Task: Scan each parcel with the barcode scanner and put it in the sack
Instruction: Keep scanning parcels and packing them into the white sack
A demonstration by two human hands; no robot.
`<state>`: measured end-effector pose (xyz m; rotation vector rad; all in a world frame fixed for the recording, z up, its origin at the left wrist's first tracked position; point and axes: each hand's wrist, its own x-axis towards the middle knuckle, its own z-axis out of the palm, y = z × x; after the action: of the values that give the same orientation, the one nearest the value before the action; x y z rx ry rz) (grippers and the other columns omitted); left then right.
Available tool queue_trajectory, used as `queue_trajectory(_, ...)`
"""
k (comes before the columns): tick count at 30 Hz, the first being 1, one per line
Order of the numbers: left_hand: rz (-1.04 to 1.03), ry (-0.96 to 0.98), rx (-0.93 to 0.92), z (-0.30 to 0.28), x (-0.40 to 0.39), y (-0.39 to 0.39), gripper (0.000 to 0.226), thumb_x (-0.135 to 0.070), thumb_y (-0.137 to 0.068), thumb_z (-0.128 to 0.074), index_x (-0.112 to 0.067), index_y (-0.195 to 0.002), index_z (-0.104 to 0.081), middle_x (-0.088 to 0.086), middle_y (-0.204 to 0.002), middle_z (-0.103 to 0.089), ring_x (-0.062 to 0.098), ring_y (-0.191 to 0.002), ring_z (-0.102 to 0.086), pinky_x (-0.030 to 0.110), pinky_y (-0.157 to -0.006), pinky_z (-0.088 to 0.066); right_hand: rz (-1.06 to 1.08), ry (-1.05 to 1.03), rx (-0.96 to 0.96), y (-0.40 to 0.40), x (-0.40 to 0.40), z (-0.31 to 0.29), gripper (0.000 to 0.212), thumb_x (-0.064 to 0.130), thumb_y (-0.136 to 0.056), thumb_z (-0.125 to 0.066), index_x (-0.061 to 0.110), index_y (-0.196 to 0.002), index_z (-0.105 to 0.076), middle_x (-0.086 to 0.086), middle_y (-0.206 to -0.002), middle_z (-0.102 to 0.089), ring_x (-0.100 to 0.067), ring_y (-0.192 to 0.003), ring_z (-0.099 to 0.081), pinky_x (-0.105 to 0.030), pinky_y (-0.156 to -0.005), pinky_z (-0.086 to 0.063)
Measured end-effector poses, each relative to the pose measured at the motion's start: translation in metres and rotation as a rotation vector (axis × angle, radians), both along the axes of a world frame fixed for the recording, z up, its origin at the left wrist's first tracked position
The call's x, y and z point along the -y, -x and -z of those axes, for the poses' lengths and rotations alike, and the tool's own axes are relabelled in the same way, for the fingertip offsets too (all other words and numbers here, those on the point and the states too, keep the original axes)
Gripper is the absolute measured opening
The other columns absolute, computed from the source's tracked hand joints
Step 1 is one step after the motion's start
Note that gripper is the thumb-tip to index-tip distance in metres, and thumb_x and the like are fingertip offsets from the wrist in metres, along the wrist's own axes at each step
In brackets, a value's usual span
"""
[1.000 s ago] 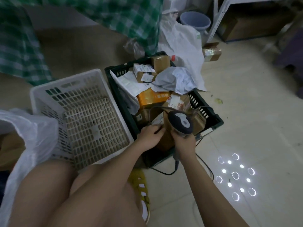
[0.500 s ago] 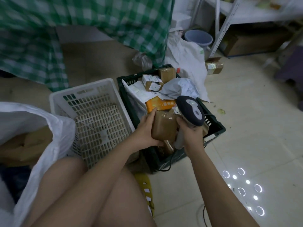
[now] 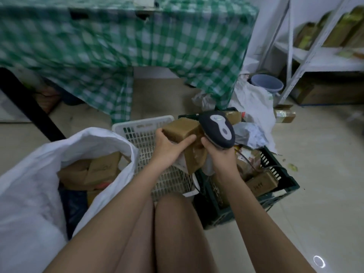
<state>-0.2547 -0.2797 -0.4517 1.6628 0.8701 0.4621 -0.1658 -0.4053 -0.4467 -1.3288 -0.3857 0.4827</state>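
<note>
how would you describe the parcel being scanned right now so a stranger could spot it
Start at the dark green crate of parcels on the floor, right of the white basket. Just above their shared edge, the left hand grips a brown taped parcel, with the barcode scanner against it. It is the only parcel held in the air.

Both forearms extend forward above the bare knees; left hand (image 3: 169, 142) grips the parcel (image 3: 182, 130), thumb on its near face; right hand (image 3: 218, 152) grips the barcode scanner (image 3: 218, 130), just beside the left hand.
</note>
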Motion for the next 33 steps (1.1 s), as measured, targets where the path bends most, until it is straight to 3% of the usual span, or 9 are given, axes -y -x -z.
queue_trajectory(4,0.065,0.088,-0.014,-0.008,-0.012,0.028,0.094,-0.092,-0.062,-0.043,-0.026,-0.129,-0.049,0.0,-0.134,-0.052,0.019,-0.12,-0.053,0.046,-0.106,-0.042,-0.073,-0.016,0.03,0.014,-0.019,-0.015,0.035,0.007,-0.085,-0.069,0.036,-0.098,-0.055,0.019,-0.102,-0.061,0.006,-0.093,-0.058,-0.019,-0.085,-0.048)
queue_trajectory(7,0.093,0.047,0.045,-0.011,-0.021,0.046,0.04,-0.057,-0.094,-0.045,-0.025,-0.116,-0.056,-0.001,-0.115,-0.066,0.018,-0.107,-0.063,0.042,-0.096,-0.05,-0.117,-0.031,-0.031,0.013,-0.027,-0.023,0.027,0.01,-0.085,-0.069,0.03,-0.101,-0.06,0.005,-0.11,-0.067,-0.011,-0.104,-0.063,-0.031,-0.092,-0.051)
queue_trajectory(9,0.123,0.117,0.143,-0.011,-0.025,0.053,0.027,-0.042,-0.096,-0.051,-0.035,-0.121,-0.049,-0.005,-0.115,-0.066,0.015,-0.105,-0.065,0.034,-0.087,-0.054,-0.137,-0.036,-0.104,0.01,-0.03,-0.028,0.022,0.015,-0.086,-0.068,0.022,-0.106,-0.062,-0.002,-0.11,-0.069,-0.015,-0.103,-0.066,-0.033,-0.088,-0.054)
queue_trajectory(12,0.155,0.175,0.287,-0.017,-0.028,0.059,0.04,-0.042,-0.086,-0.065,-0.053,-0.117,-0.043,-0.005,-0.132,-0.055,0.015,-0.113,-0.061,0.036,-0.09,-0.053,-0.179,-0.057,-0.166,0.008,-0.035,-0.034,0.019,0.019,-0.09,-0.062,0.012,-0.108,-0.064,-0.006,-0.103,-0.072,-0.016,-0.093,-0.07,-0.029,-0.074,-0.057)
queue_trajectory(18,0.302,0.238,0.217,-0.012,-0.04,0.067,0.077,-0.004,-0.086,-0.065,-0.057,-0.13,-0.03,0.006,-0.121,-0.062,0.026,-0.108,-0.064,0.043,-0.084,-0.056,-0.188,0.037,-0.151,0.002,-0.043,-0.041,0.026,0.025,-0.091,-0.063,0.007,-0.11,-0.065,-0.011,-0.108,-0.071,-0.023,-0.101,-0.068,-0.035,-0.084,-0.056)
queue_trajectory(24,0.181,0.249,0.04,0.007,-0.045,0.062,0.118,-0.052,-0.05,-0.088,-0.048,-0.144,-0.017,-0.004,-0.142,-0.046,0.025,-0.122,-0.054,0.051,-0.099,-0.047,-0.082,0.173,0.04,-0.001,-0.042,-0.046,0.009,0.023,-0.087,-0.07,0.022,-0.091,-0.061,0.006,-0.09,-0.068,-0.01,-0.083,-0.064,-0.025,-0.074,-0.054)
queue_trajectory(26,0.138,0.275,0.019,0.013,-0.049,0.055,0.108,-0.049,-0.058,-0.085,-0.038,-0.144,-0.022,-0.002,-0.141,-0.05,0.025,-0.12,-0.057,0.051,-0.1,-0.047,-0.07,0.278,0.137,0.0,-0.033,-0.043,0.013,0.028,-0.085,-0.072,0.023,-0.087,-0.06,-0.001,-0.089,-0.067,-0.013,-0.076,-0.061,-0.03,-0.071,-0.052)
queue_trajectory(29,0.123,0.362,0.049,0.018,-0.053,0.045,0.064,-0.018,-0.077,-0.078,-0.022,-0.13,-0.043,0.004,-0.129,-0.06,0.024,-0.11,-0.063,0.048,-0.092,-0.053,-0.169,0.337,0.199,0.011,-0.016,-0.037,0.016,0.034,-0.08,-0.076,0.028,-0.089,-0.063,0.001,-0.092,-0.072,-0.014,-0.083,-0.066,-0.033,-0.074,-0.055)
queue_trajectory(33,0.103,0.423,0.068,0.021,-0.049,0.035,0.061,-0.01,-0.077,-0.076,-0.014,-0.131,-0.047,0.005,-0.123,-0.065,0.019,-0.102,-0.067,0.035,-0.075,-0.059,-0.182,0.41,0.222,0.028,0.002,-0.027,0.013,0.021,-0.084,-0.073,0.026,-0.082,-0.061,0.004,-0.071,-0.066,-0.01,-0.066,-0.061,-0.028,-0.062,-0.051)
